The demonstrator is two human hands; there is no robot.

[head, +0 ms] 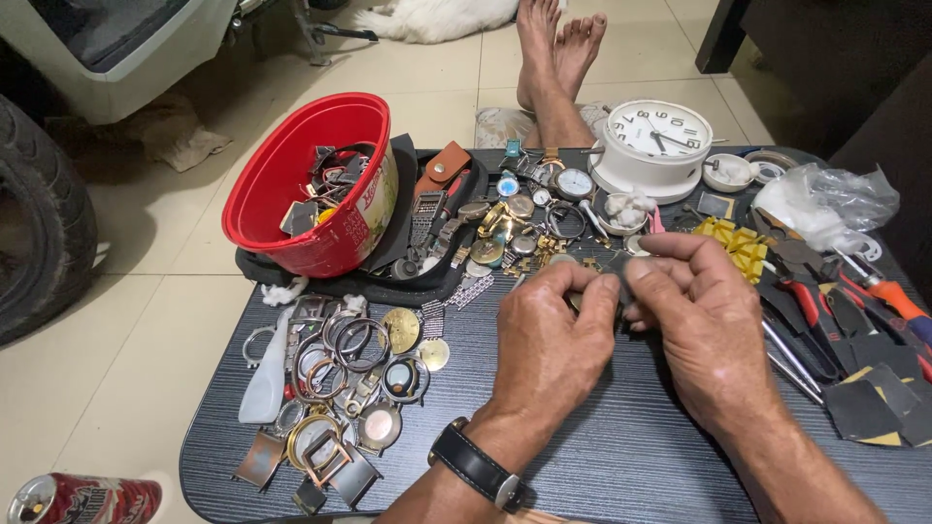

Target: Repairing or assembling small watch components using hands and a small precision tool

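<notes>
At the centre of the frame, the left hand [549,335] and right hand [704,325] meet fingertip to fingertip, pinching a small dark part [614,287], mostly hidden, just above the desk [621,456].

Left wrist: black leather-strap wristwatch [478,468] with metal buckle. Both forearms bare, unsleeved. Feet [558,44] bare.

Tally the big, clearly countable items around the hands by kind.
Red bowl: 1
White alarm clock: 1
Drink can: 1
Hands, left and right: 2
Wristwatch on left wrist: 1
Total: 6
</notes>
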